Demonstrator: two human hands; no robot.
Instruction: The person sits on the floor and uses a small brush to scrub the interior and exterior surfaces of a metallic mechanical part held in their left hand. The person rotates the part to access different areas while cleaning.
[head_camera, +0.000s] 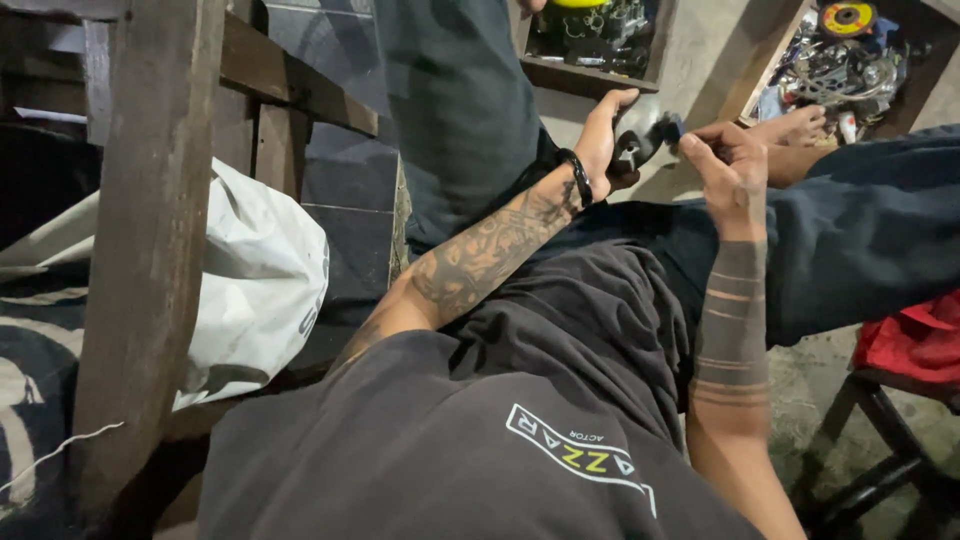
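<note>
While both grip it, left hand and right hand hold a curved metal part.

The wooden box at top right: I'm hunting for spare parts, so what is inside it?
The wooden box holds a heap of shiny metal parts with a yellow-and-red disc on top. What lies beneath the heap is covered. Both hands work elsewhere, on a small dark part.

Most of the small dark metal part is hidden inside the left hand; its shape can't be made out. Just right of it, the right hand covers its far end. Above it, the box of parts is cut off by the top edge.
</note>
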